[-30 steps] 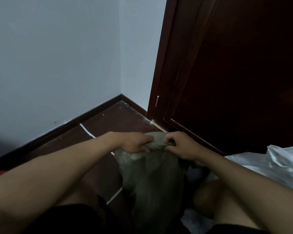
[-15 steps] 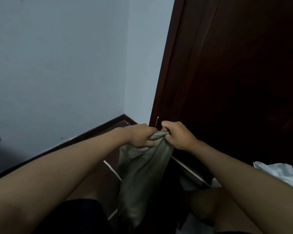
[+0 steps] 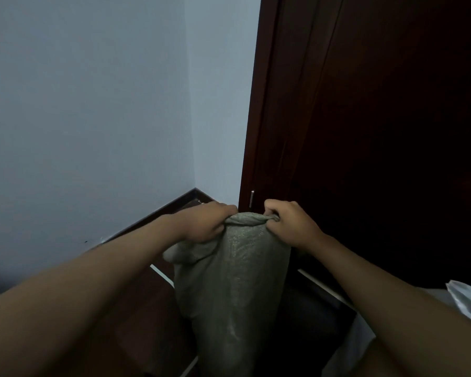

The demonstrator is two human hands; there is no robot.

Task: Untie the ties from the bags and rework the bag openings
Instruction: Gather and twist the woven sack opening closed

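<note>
A grey-green woven bag (image 3: 229, 289) hangs lifted in front of me, its body stretched downward. My left hand (image 3: 204, 224) grips the bunched top edge at its left end. My right hand (image 3: 288, 221) grips the same rolled edge at its right end. The bunched opening (image 3: 249, 219) spans the gap between both fists. No tie shows on this bag; the fingers hide part of the rim.
A dark wooden door (image 3: 378, 131) stands close on the right, a pale wall (image 3: 93, 118) on the left, with dark baseboard (image 3: 174, 205) and brown floor (image 3: 136, 322) below. A white bag (image 3: 465, 297) lies at the far right edge.
Both hands have raised the grey-green bag higher and moved apart, spreading its bunched top wider. The bag now hangs taut and its body looks fuller.
</note>
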